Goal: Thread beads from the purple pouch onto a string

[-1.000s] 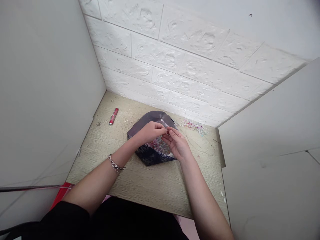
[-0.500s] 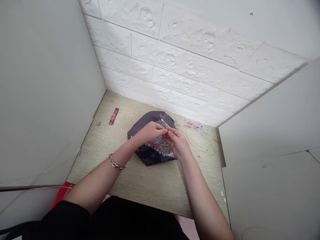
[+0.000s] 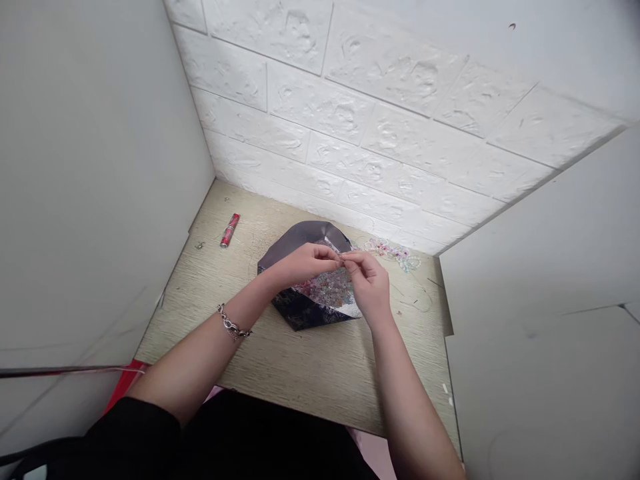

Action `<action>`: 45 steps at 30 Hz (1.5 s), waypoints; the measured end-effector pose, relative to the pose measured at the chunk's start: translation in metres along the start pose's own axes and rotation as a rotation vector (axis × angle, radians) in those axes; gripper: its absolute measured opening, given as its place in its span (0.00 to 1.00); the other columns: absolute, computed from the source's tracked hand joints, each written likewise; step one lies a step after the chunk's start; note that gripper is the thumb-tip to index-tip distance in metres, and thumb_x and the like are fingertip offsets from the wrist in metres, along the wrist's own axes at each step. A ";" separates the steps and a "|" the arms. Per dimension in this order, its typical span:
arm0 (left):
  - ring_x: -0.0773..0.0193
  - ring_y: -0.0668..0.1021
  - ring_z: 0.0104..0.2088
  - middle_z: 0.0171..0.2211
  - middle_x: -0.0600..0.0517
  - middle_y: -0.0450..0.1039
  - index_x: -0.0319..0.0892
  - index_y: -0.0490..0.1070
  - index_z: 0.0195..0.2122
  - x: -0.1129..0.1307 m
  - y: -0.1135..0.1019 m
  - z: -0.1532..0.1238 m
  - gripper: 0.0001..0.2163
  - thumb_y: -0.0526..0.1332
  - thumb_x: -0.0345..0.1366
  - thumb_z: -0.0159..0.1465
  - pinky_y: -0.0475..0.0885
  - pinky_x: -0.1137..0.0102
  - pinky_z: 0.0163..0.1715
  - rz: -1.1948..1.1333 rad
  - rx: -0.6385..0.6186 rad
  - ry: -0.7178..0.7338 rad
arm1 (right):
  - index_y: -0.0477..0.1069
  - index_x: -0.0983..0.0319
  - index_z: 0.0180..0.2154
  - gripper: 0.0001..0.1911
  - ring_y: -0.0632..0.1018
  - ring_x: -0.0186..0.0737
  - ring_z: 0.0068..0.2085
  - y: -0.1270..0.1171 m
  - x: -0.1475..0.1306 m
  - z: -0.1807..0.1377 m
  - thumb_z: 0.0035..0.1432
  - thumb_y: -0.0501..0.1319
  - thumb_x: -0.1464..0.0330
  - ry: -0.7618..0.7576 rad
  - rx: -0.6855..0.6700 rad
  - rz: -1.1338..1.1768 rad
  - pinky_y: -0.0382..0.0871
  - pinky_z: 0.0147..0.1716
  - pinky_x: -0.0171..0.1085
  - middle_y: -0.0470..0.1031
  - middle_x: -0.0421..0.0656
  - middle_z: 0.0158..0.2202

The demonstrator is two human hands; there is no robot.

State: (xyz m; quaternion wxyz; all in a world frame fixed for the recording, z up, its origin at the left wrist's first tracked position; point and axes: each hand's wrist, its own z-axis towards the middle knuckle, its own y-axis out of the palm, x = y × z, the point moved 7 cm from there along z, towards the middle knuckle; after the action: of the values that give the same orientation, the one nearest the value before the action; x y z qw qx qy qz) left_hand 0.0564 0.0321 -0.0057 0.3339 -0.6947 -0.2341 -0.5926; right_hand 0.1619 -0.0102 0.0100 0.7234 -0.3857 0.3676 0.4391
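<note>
My left hand and my right hand meet fingertip to fingertip, both in a pinch. Whatever lies between their fingers is too small to make out. Just beneath them stands an open dark bag with a grey lining, its sides folded out. Inside it lies a heap of small pink, clear and pale beads, partly hidden by my hands. To the right of the bag, strings of clear, pink and bluish beads lie beside the wall with fine thread looping near them.
A red tube with something silvery around it lies at the table's left. Near it is a tiny metal piece. White brick-patterned wall closes off the back, and pale panels stand at both sides of the wooden table.
My right hand has moved slightly up and to the right, turning so its fingers pinch nearer the tips. My left hand has shifted a little right. More beads show below.
</note>
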 end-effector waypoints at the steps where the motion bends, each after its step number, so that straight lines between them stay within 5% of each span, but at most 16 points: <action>1: 0.76 0.60 0.17 0.19 0.56 0.60 0.39 0.68 0.30 0.000 0.001 0.000 0.12 0.55 0.43 0.52 0.53 0.77 0.16 0.007 -0.014 -0.007 | 0.70 0.61 0.28 0.06 0.71 0.33 0.35 -0.001 -0.005 0.000 0.50 0.55 0.70 -0.044 0.007 -0.033 0.63 0.36 0.35 0.71 0.40 0.30; 10: 0.75 0.60 0.16 0.16 0.56 0.59 0.38 0.66 0.23 0.004 0.006 -0.002 0.11 0.54 0.42 0.53 0.54 0.77 0.15 0.008 -0.078 0.031 | 0.68 0.62 0.31 0.09 0.71 0.33 0.34 -0.002 -0.001 -0.002 0.54 0.51 0.67 -0.016 0.049 -0.161 0.64 0.36 0.34 0.70 0.41 0.30; 18: 0.75 0.59 0.15 0.12 0.57 0.57 0.38 0.70 0.26 0.001 -0.022 0.000 0.11 0.54 0.41 0.54 0.54 0.76 0.16 -0.090 0.313 0.002 | 0.70 0.64 0.37 0.14 0.69 0.35 0.43 0.045 0.028 -0.015 0.54 0.48 0.70 0.020 -0.388 -0.601 0.59 0.46 0.34 0.69 0.46 0.41; 24: 0.70 0.70 0.27 0.25 0.52 0.72 0.38 0.72 0.24 0.002 -0.020 0.002 0.11 0.56 0.40 0.52 0.63 0.74 0.30 -0.024 0.307 0.038 | 0.54 0.67 0.53 0.26 0.52 0.48 0.57 0.032 0.053 -0.018 0.53 0.50 0.63 0.237 -0.350 -0.846 0.48 0.53 0.43 0.49 0.55 0.57; 30: 0.66 0.72 0.31 0.28 0.51 0.74 0.39 0.72 0.24 0.000 -0.019 0.002 0.12 0.55 0.42 0.52 0.63 0.73 0.34 0.012 0.317 0.024 | 0.47 0.66 0.56 0.27 0.45 0.47 0.59 0.041 0.056 -0.028 0.55 0.47 0.65 0.304 -0.629 -0.843 0.43 0.54 0.44 0.41 0.53 0.59; 34: 0.66 0.72 0.32 0.28 0.51 0.74 0.39 0.72 0.24 -0.001 -0.025 0.002 0.13 0.54 0.43 0.52 0.63 0.73 0.34 0.046 0.393 0.076 | 0.58 0.66 0.51 0.23 0.57 0.41 0.56 0.044 0.033 -0.030 0.56 0.45 0.65 0.233 -0.811 -0.713 0.50 0.52 0.38 0.58 0.51 0.54; 37: 0.67 0.72 0.30 0.28 0.51 0.73 0.38 0.72 0.25 -0.002 -0.030 0.001 0.14 0.54 0.43 0.53 0.63 0.74 0.32 0.048 0.458 0.106 | 0.66 0.63 0.43 0.18 0.69 0.38 0.46 0.037 0.026 -0.021 0.56 0.44 0.69 0.252 -0.786 -0.752 0.58 0.44 0.34 0.69 0.46 0.44; 41: 0.70 0.69 0.25 0.23 0.52 0.71 0.38 0.71 0.27 0.000 -0.035 -0.002 0.14 0.52 0.44 0.54 0.62 0.75 0.26 0.019 0.506 0.120 | 0.65 0.67 0.44 0.21 0.69 0.35 0.44 0.034 0.026 0.001 0.48 0.47 0.82 0.147 -0.650 -0.945 0.57 0.43 0.30 0.67 0.49 0.44; 45: 0.72 0.65 0.20 0.16 0.54 0.64 0.38 0.70 0.27 0.002 -0.036 -0.004 0.14 0.52 0.43 0.54 0.60 0.75 0.21 -0.010 0.516 0.098 | 0.68 0.69 0.37 0.18 0.71 0.37 0.38 0.036 0.035 0.014 0.47 0.46 0.84 0.126 -0.633 -1.089 0.60 0.38 0.30 0.69 0.51 0.37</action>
State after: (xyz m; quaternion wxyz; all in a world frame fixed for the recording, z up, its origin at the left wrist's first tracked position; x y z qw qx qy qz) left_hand 0.0278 0.0534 0.0034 0.5079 -0.5558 -0.3646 -0.5480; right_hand 0.1434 0.0255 -0.0232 0.6710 -0.7378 0.0129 0.0720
